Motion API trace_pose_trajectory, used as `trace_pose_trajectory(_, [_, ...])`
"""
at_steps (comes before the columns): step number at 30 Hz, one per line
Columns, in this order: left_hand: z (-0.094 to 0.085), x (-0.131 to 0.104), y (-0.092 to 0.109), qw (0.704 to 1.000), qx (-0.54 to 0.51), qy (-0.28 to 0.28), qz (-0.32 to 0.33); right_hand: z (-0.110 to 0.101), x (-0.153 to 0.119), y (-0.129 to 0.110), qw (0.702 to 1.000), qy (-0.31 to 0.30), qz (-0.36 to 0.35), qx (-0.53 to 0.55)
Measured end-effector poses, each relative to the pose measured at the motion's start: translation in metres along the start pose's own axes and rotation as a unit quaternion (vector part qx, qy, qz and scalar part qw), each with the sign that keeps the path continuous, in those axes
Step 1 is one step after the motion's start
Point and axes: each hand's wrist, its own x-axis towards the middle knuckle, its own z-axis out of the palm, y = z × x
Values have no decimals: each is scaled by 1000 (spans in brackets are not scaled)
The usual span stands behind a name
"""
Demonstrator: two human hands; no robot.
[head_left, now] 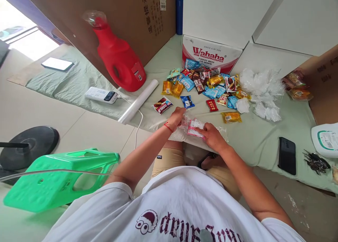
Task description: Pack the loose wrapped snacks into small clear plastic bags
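At the right hand (213, 138), white packet (194, 126) (pink-edged)

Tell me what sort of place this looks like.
Perhaps a storage corner in a home or small shop; I can't tell which. Signs: the Wahaha water carton, the pile of wrapped snacks and the green plastic stool.
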Motion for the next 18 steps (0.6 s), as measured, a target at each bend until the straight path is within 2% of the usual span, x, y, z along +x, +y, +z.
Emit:
trace_pose_trajectory(2, [0,1,2,999,-4,-40,-1,-1,0,-1,1000,-4,-4,-6])
trace_pose_trajectory(5, [-6,5,0,990,6,-138,42,0,1,-2,1000,-3,-2,-5])
trace_pose_trajectory(7, [-11,8,-4,985,14,-158,70,1,2,-1,1000,-2,3,-9])
trace_pose_trajectory(11, [-13,7,-7,987,25,-127,96,3,2,-1,1000,3,-5,-28])
trace_pose_trajectory(14, [-1,0,-2,986,38,-101,124,5,1,-1,998,21,-24,-46])
trace_pose_trajectory(16, [16,-8,3,976,131,-79,154,7,1,-1,997,34,-35,-58])
trace_pose_trajectory(18, [35,-19,7,936,288,-51,195,10,2,-3,996,44,-42,-59])
